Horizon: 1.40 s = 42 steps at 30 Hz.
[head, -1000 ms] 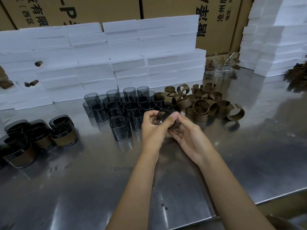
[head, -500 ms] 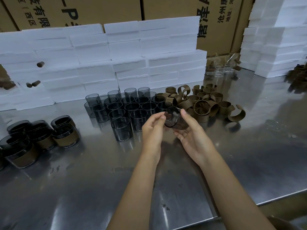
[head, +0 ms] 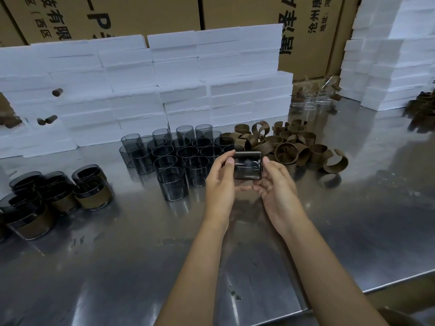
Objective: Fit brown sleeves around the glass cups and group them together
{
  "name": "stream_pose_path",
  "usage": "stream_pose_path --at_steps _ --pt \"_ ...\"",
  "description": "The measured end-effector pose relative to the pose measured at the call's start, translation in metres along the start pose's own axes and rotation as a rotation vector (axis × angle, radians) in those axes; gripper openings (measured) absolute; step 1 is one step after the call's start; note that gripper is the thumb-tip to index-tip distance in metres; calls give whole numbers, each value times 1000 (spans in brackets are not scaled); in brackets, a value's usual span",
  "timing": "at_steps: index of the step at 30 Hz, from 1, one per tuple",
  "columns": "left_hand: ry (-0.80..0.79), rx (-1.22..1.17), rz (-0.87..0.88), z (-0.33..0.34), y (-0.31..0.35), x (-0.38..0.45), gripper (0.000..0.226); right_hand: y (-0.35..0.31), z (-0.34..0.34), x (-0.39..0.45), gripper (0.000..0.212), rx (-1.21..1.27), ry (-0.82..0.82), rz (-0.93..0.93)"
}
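I hold one dark glass cup above the steel table, seen side-on, with a brown sleeve around its lower part. My left hand grips its left side with thumb and fingers. My right hand cradles it from the right and beneath. Behind the hands stand several bare smoky glass cups in a cluster. To their right lies a heap of loose brown sleeves. At the far left stand several sleeved cups grouped together.
White foam blocks are stacked along the back and at the right, with cardboard boxes behind. Some clear glasses stand at the back right. More brown sleeves lie at the right edge. The table's front edge runs near my right forearm.
The cup in my hands has turned from mouth-on to side-on, and both hands have shifted to hold it by its sides, slightly lifted.
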<state>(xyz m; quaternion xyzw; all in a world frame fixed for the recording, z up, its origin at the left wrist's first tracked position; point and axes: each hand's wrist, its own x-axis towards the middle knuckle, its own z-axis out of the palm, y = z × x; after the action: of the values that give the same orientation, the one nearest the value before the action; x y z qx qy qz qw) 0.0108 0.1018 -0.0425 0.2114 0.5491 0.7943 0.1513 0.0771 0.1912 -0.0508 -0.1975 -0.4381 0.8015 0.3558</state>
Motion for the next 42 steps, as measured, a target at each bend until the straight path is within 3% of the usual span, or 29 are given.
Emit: stream_pose_path --at_steps 5,12,16,25,30,32,34,36,42 --pt "-34 -102 -97 2 1 -1 26 2 -1 -1 23 -80 -18 -55" --pt "-112 -110 -254 2 3 -2 24 7 5 -13 52 -643 27 -397" --pt "-146 -77 -318 2 1 0 31 8 4 -13 50 -791 114 -504" --pt "-206 -94 -323 -3 -5 3 47 12 -2 -6 30 -819 142 -597" --pt "-164 -145 -325 -6 -6 4 42 8 -1 -1 34 -622 171 -471" --pt "-165 -152 -337 -6 -7 5 45 6 -1 -3 27 -594 232 -458" --pt "-150 -182 -357 -7 -7 8 50 5 -5 -2 16 -827 387 -535" --pt "-134 -229 -384 -8 -7 10 61 1 -10 1 29 -1170 492 -570" --pt "-149 -277 -416 -12 -10 14 74 -7 -8 21 41 -1679 310 -540"
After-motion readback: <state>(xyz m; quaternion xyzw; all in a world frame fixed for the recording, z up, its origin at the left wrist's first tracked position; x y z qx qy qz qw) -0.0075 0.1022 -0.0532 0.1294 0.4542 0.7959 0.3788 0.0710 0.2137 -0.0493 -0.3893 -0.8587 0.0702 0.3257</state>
